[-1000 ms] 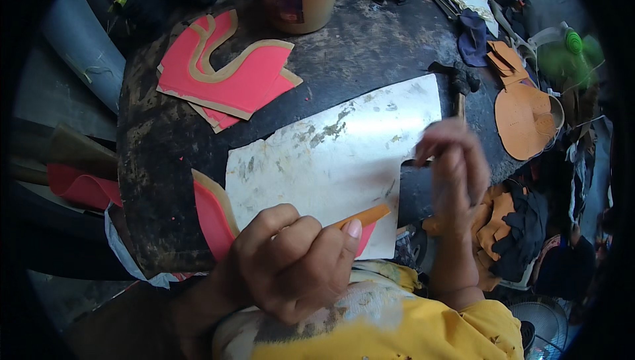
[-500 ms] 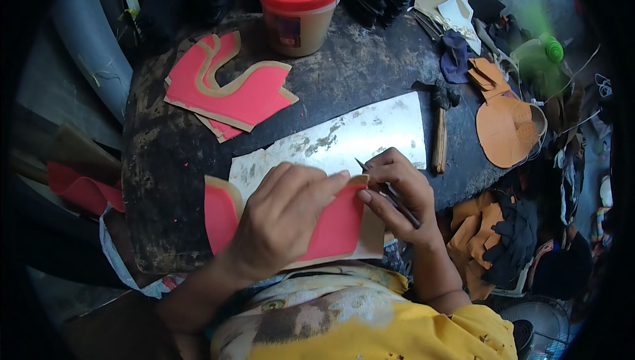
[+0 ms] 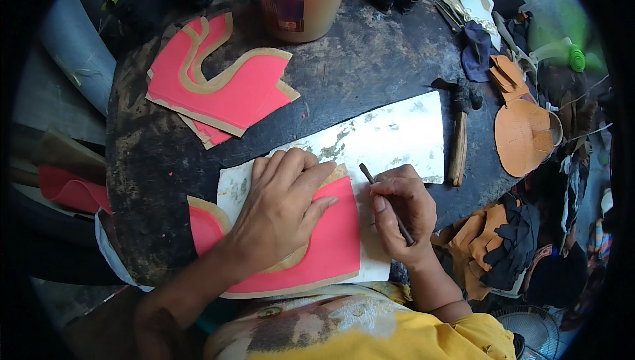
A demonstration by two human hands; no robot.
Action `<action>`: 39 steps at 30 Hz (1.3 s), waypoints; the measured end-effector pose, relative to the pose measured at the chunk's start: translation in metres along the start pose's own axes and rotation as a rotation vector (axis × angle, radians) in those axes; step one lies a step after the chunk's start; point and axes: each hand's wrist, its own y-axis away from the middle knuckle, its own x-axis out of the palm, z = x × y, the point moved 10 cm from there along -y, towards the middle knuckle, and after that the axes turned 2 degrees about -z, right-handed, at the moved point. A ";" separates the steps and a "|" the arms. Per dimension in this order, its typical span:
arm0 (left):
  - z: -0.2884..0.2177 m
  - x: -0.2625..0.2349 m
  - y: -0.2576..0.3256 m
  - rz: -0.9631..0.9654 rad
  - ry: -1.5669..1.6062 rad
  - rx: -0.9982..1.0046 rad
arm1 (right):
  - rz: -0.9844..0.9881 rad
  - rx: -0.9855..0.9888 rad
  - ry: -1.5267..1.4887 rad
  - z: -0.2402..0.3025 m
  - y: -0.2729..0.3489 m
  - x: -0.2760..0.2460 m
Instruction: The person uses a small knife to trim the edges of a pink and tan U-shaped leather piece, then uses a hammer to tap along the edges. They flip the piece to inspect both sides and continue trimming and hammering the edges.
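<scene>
So the left hand (image 3: 281,211) is pressed flat on the red leather piece (image 3: 331,247) lying on the white cutting slab (image 3: 397,138), while the right hand (image 3: 403,211) pinches a thin dark tool (image 3: 387,204) right beside it.

Soft, even daylight with faint shadows, a sharp centre, fisheye bending and black vignette at the rim, blurred green object upper right.

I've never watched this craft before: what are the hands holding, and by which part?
The right hand grips a thin tool around its shaft, tip free. The left hand grips nothing; it presses flat on the red piece.
</scene>
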 end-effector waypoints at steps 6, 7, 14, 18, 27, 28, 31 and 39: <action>-0.005 -0.002 -0.003 0.021 0.011 0.015 | 0.075 -0.105 0.106 0.007 -0.003 0.005; -0.006 -0.003 -0.004 0.018 0.005 0.016 | 0.063 -0.083 0.108 0.005 -0.003 0.005; -0.012 -0.002 -0.002 0.032 -0.081 0.086 | 0.014 -0.099 0.048 0.004 -0.007 0.003; -0.019 -0.002 0.002 -0.021 -0.174 0.180 | 0.095 -0.183 0.042 0.009 -0.008 0.007; -0.026 -0.001 0.006 -0.035 -0.268 0.253 | 0.143 -0.197 0.076 0.010 -0.005 0.011; -0.027 -0.002 0.006 -0.047 -0.273 0.256 | 0.149 -0.194 0.081 0.010 -0.005 0.011; -0.029 -0.002 0.005 -0.071 -0.280 0.263 | 0.156 -0.207 0.090 0.010 -0.005 0.011; -0.026 -0.001 0.004 -0.077 -0.281 0.241 | 0.179 -0.208 0.116 0.010 -0.005 0.014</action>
